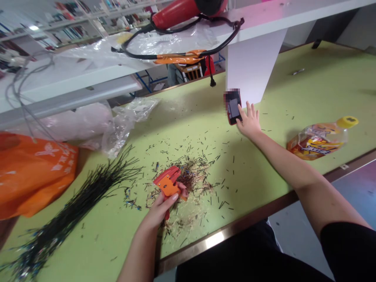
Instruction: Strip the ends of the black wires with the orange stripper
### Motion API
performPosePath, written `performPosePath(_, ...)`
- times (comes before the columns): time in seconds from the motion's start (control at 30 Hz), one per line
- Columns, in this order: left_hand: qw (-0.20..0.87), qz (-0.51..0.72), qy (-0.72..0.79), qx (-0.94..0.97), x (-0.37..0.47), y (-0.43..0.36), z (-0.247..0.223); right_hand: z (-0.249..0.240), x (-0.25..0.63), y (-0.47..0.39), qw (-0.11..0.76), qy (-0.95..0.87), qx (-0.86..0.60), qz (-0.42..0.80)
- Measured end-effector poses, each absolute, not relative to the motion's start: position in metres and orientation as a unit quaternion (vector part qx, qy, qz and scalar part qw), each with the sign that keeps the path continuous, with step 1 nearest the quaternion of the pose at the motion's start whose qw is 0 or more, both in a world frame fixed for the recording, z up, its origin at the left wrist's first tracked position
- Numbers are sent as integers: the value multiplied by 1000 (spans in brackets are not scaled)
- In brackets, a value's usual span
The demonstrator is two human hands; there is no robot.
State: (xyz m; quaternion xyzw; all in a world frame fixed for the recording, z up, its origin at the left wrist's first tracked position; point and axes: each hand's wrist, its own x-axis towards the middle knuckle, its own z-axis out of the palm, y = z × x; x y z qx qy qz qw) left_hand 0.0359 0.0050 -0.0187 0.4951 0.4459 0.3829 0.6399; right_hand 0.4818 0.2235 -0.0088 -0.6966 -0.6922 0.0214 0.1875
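My left hand (164, 203) is closed round an orange and red wire stripper (169, 184), held above a heap of short black wire offcuts (194, 174). My right hand (249, 121) has its fingers spread, and a fingertip touches the screen of a phone (234, 109) leaning against a white upright panel. To the left of the wire stripper lies a long bundle of black wires (85, 199), with bits of blue among its near ends. Part of the wire stripper's handles is hidden by my left hand.
A bottle with a yellow cap (319, 139) lies on its side at the right. At the left are an orange bag (35, 176) and clear plastic (123, 121). A red heat gun (176, 13) with a black cord rests on the white shelf (258, 25) above the green table (258, 180).
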Motion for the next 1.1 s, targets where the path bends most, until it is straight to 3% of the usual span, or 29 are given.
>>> performPosePath(0.23, 642, 387, 447, 489, 41, 4, -10, -12, 483, 227, 189, -704, -684, 3)
performPosePath(0.57, 624, 414, 475, 461, 51, -2, -3, 20, 457, 249, 201, -726, -656, -36)
performPosePath(1.1, 644, 376, 449, 492, 34, 6, -20, 28, 455, 249, 211, -707, -672, -59)
